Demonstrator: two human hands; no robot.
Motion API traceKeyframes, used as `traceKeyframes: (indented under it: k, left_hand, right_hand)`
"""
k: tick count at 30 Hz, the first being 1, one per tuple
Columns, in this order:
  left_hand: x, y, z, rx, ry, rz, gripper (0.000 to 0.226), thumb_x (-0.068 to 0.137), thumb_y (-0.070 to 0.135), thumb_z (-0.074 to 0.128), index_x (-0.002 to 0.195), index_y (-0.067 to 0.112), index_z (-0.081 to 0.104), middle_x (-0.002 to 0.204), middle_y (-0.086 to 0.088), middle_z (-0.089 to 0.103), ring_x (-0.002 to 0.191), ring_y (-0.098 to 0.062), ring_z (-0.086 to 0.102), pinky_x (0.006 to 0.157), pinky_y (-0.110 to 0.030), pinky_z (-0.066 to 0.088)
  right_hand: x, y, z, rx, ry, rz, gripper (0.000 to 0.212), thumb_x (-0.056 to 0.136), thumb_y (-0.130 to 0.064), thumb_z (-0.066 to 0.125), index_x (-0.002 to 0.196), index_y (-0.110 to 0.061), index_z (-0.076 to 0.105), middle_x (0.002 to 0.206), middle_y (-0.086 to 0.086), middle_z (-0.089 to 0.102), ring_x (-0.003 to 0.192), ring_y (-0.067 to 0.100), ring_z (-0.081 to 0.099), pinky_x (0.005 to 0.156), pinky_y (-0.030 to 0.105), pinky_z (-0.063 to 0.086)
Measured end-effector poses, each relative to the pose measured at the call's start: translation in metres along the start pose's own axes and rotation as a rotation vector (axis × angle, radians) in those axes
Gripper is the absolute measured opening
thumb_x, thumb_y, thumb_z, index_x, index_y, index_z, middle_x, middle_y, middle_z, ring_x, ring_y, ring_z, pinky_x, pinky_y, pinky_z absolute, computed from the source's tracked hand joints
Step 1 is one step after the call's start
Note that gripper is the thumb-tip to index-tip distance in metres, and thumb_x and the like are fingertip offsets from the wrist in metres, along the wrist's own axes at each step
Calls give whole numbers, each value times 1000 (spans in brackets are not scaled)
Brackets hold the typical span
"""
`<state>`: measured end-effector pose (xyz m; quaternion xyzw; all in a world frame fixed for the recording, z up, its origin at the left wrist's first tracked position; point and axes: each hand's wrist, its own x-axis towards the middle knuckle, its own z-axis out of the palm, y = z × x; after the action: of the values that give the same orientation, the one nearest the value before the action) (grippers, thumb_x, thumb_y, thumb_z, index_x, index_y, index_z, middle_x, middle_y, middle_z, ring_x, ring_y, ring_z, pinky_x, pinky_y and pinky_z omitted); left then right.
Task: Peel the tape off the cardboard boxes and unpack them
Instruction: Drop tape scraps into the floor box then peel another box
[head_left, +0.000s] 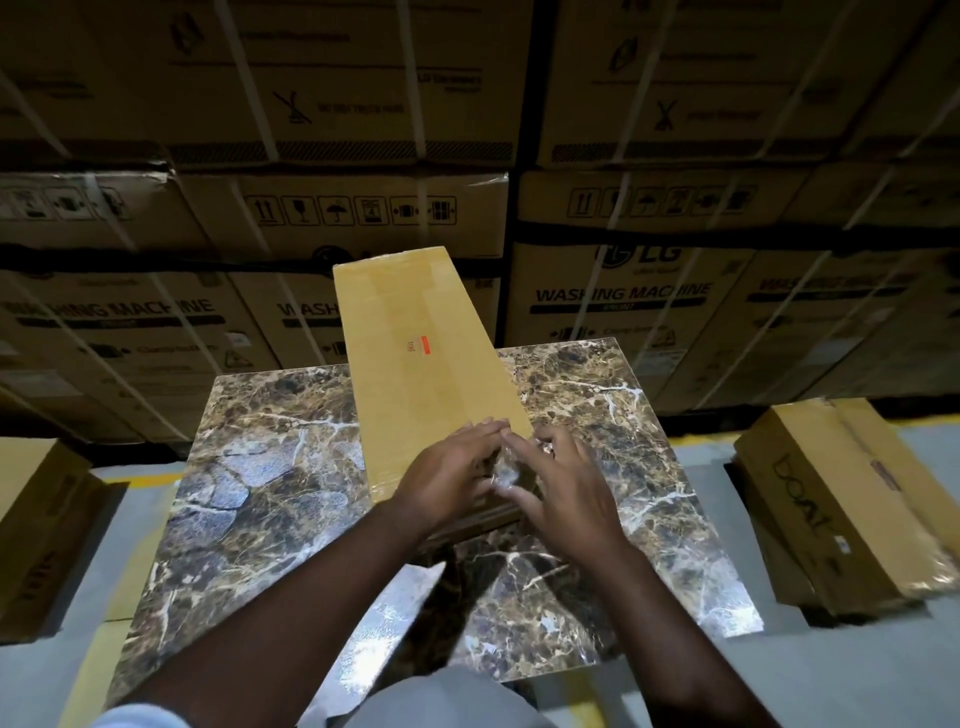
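Observation:
A long tan cardboard box (426, 332) lies lengthwise on the marble-patterned table (270, 467), sealed with clear tape along its top and bearing a small orange label. Its far end juts past the table's back edge. Both hands meet at the box's near end. My left hand (447, 478) rests on the near top edge with its fingers fairly straight. My right hand (561, 483) is beside it, thumb and forefinger pinching a crumpled, shiny piece of clear tape (503, 467) lifted from the box end. The near end face of the box is hidden by the hands.
Stacked washing-machine cartons (623, 301) with white straps form a wall behind the table. Two flat cartons (852, 499) lie piled on the grey floor at the right. Another carton (41, 525) lies on the floor at the left.

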<state>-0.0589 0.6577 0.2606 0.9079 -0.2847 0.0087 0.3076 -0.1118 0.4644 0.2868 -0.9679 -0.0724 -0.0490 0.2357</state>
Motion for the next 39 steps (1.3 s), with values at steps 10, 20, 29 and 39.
traceKeyframes:
  k: [10, 20, 29, 39]
  left_hand:
    - [-19, -9, 3, 151, 74, 82, 73, 89, 20, 79, 154, 19, 47, 161, 6, 39, 150, -11, 35, 123, -35, 32]
    - [-18, 2, 1, 233, 55, 37, 60, 102, 46, 56, 157, 28, 41, 164, 11, 32, 152, -6, 28, 124, -34, 29]
    - [-13, 7, -5, 466, -122, 34, 72, 106, 42, 49, 163, 40, 6, 173, 3, -5, 159, -22, -5, 126, -39, 2]
    - [-31, -14, -19, 477, -215, 86, 72, 106, 46, 44, 162, 46, -2, 171, 11, -12, 158, -15, -14, 128, -42, -1]
  right_hand:
    - [7, 17, 1, 156, 2, -80, 14, 96, -34, 66, 108, -27, 65, 120, -19, 48, 110, 3, 38, 83, 20, 39]
    - [-9, 25, -3, 1175, -99, 413, 27, 103, -14, 60, 120, -32, 71, 119, 0, 74, 107, 24, 73, 91, 46, 61]
    - [10, 7, -1, 1570, 32, 674, 29, 105, -12, 40, 82, -9, 57, 79, 11, 63, 60, 19, 46, 56, 33, 30]
    - [24, 14, -12, 1425, -34, 622, 41, 103, -22, 41, 62, -18, 46, 58, 4, 41, 45, 19, 45, 47, 27, 27]
